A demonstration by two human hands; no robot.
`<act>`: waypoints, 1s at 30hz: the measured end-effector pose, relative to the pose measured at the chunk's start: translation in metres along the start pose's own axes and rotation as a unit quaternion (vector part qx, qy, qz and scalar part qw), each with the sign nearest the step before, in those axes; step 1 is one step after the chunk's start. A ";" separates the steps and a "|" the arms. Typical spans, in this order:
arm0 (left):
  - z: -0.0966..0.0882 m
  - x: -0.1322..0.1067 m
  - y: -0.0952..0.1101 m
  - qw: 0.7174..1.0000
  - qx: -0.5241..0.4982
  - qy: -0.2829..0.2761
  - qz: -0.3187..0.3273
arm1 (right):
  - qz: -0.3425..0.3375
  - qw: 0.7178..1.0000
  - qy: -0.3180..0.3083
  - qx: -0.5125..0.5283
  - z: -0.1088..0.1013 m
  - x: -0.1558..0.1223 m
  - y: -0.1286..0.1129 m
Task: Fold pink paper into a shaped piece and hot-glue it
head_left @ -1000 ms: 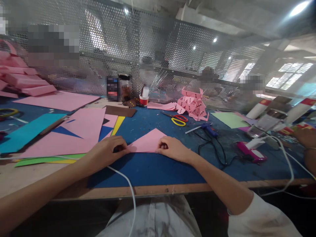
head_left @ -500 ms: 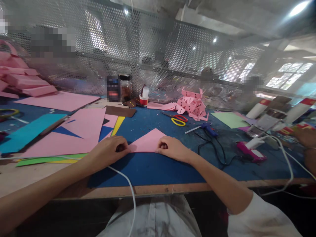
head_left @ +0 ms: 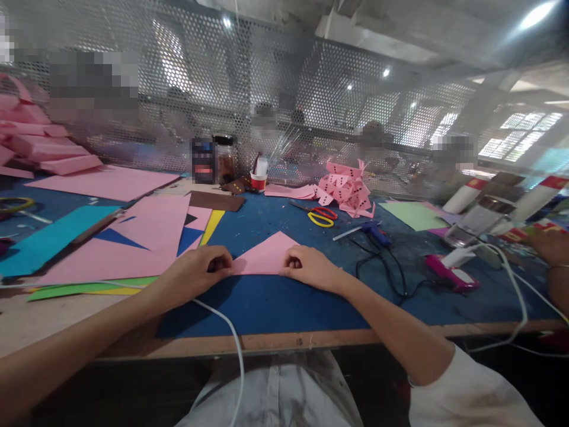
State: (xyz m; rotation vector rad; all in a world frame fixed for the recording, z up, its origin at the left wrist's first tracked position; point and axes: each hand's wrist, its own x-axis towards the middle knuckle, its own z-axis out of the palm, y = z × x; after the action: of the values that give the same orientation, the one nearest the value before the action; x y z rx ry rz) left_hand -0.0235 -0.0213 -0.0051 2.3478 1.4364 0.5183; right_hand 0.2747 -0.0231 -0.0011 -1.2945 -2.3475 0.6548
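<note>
A pink paper triangle (head_left: pixel 263 258) lies on the blue tabletop in front of me, its long straight edge toward me and its peak pointing away. At its left corner the curled fingers of my left hand (head_left: pixel 207 268) pinch the paper. My right hand (head_left: pixel 309 268) is closed on the right part of the near edge, thumb and fingers pressed together, covering that corner. Beyond the triangle rest scissors (head_left: pixel 320 220) with red and yellow handles.
Pink paper sheets (head_left: pixel 151 237) and a teal strip (head_left: pixel 53 237) lie left. A blue glue gun (head_left: pixel 377 233) with a black cord and a magenta power strip (head_left: pixel 453 274) sit right. Folded pink pieces (head_left: pixel 347 190) stand by the mesh (head_left: pixel 306 83). Another person's hand (head_left: pixel 549 246) is far right. A white cable (head_left: pixel 237 344) crosses the edge.
Both hands stay nearly in place on the pink paper triangle. I see only a very slight shift of my left hand.
</note>
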 end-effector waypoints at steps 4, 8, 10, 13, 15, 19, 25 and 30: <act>0.000 0.000 0.002 0.998 -0.017 0.012 0.066 | -0.005 1.000 0.001 -0.002 0.000 0.000 0.000; 0.000 0.002 0.003 0.994 -0.003 0.002 0.113 | -0.002 1.000 -0.002 0.000 0.000 0.000 0.000; -0.001 0.003 0.004 0.994 0.008 -0.009 0.112 | 0.000 1.000 -0.002 -0.001 0.000 0.000 0.000; -0.002 0.004 0.008 0.992 0.025 -0.008 0.120 | -0.002 1.000 -0.001 0.000 0.000 0.000 0.001; -0.002 0.006 0.013 0.991 0.036 -0.013 0.130 | -0.006 1.000 0.001 0.003 0.000 0.000 0.001; -0.001 0.011 0.020 0.991 0.042 -0.039 0.120 | -0.007 1.000 0.005 0.001 0.001 0.000 0.001; 0.002 0.015 0.022 0.995 0.011 -0.047 0.090 | -0.003 1.000 0.004 -0.003 0.001 0.000 0.000; 0.006 0.014 0.023 0.997 -0.007 -0.030 0.064 | -0.005 1.000 0.003 -0.004 0.000 0.001 0.001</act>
State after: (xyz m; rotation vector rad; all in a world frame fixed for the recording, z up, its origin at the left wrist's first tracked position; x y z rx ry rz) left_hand 0.0033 -0.0189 0.0019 2.4345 1.2572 0.4855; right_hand 0.2746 -0.0223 -0.0019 -1.2850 -2.3526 0.6380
